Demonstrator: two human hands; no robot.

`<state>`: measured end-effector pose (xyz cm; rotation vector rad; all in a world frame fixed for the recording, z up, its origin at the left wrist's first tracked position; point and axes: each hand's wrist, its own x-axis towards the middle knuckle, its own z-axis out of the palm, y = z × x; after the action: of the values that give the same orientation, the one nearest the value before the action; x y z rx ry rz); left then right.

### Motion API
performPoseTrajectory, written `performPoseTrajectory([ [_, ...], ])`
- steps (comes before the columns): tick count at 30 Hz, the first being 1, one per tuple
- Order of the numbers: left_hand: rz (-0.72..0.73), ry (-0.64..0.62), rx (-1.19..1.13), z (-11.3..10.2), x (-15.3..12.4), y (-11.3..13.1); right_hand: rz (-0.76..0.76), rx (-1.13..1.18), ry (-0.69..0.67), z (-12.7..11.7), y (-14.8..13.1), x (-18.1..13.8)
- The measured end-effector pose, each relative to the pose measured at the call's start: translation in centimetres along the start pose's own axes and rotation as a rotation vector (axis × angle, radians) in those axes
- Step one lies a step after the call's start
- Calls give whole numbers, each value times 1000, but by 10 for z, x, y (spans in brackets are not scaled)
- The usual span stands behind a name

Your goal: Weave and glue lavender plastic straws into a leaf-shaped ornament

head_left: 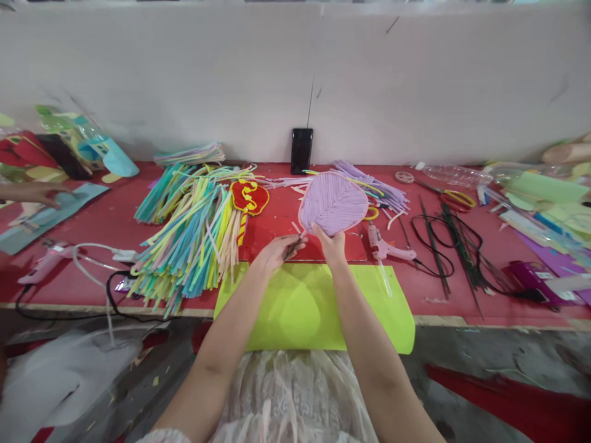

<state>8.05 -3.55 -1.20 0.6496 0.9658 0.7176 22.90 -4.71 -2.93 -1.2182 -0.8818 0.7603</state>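
Note:
My right hand [331,245] grips the lower edge of a leaf-shaped fan [333,203] covered in rows of lilac pipe cleaners with a pink rim. The fan is held up above a red board [272,231]. Just left of its bottom tip, my left hand [279,251] is closed round a thin dark tool [292,248], whose kind I cannot make out. A short pink piece [302,234] shows by the fan's tip. Under both forearms a lime-green sheet [295,307] hangs over the table's front edge.
Pipe cleaners [189,227] lie heaped at left beside a red-and-yellow fan [250,197]. A phone [301,151] leans on the wall. To the right are a pink glue gun [383,245], cables and scissors [455,199]. At far left another person's hand [44,194] touches blue-grey material.

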Motion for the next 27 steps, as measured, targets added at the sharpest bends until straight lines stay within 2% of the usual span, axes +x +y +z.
performPoseTrajectory([
  [11,-47,73,-22,2,0,3,-10,-28,6,0,-1,-1],
  [22,394,173,302,10,-5,2,24,-12,85,0,3,4],
  [27,505,139,337,8,1,-3,24,10,93,0,5,5],
])
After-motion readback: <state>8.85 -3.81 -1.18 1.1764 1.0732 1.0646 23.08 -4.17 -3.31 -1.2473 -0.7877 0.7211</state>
